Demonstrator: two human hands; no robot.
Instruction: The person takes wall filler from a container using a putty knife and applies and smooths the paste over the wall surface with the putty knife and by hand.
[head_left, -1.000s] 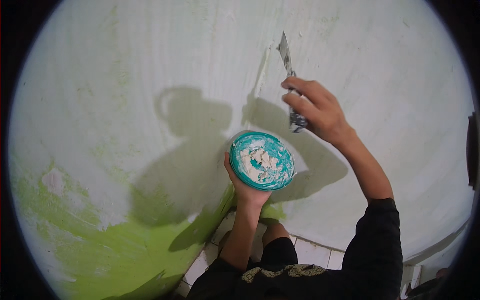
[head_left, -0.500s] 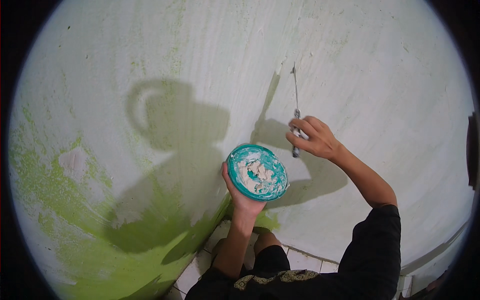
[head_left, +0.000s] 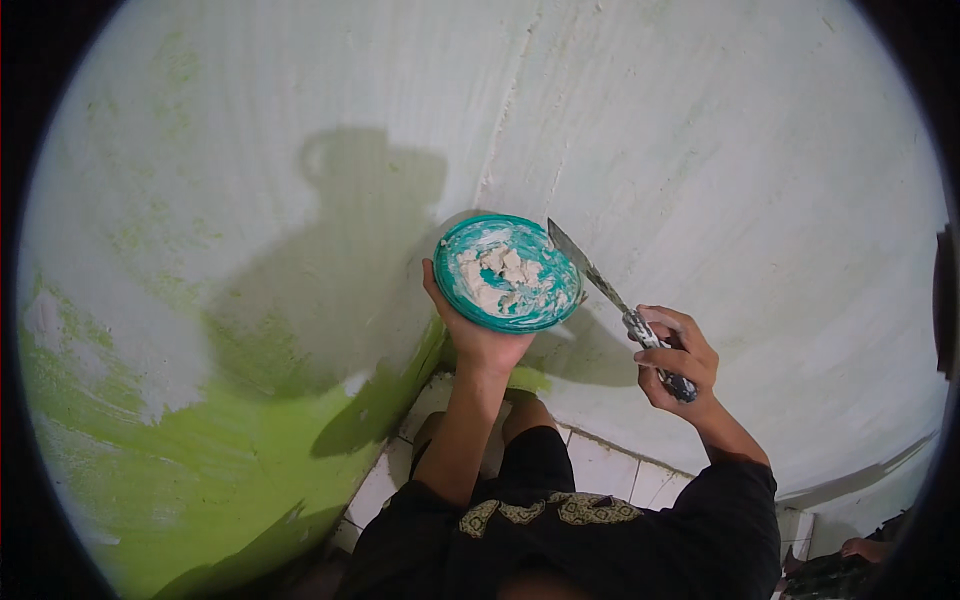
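Note:
My left hand (head_left: 490, 345) holds up a round teal plate (head_left: 455, 300) from below, its fingers mostly hidden under it. Lumps and smears of off-white putty (head_left: 505, 268) lie across the plate's face. To the right, my right hand (head_left: 680, 355) is closed around the dark, putty-spattered handle of a putty knife (head_left: 590, 270). The knife's blade slants up and left, its tip by the plate's upper right rim. Whether the blade touches the rim I cannot tell.
Ahead, two walls meet in a corner; the right wall (head_left: 800, 250) is whitish, the left wall (head_left: 220, 480) shows bright green below a pale coat. White floor tiles (head_left: 605, 470) lie below, around my legs. At the lower right edge, part of another person's foot (head_left: 865, 549) seems to show.
My right hand has come down from the wall and turned the putty knife toward the plate. My left hand has raised the plate slightly in view. The head view has shifted.

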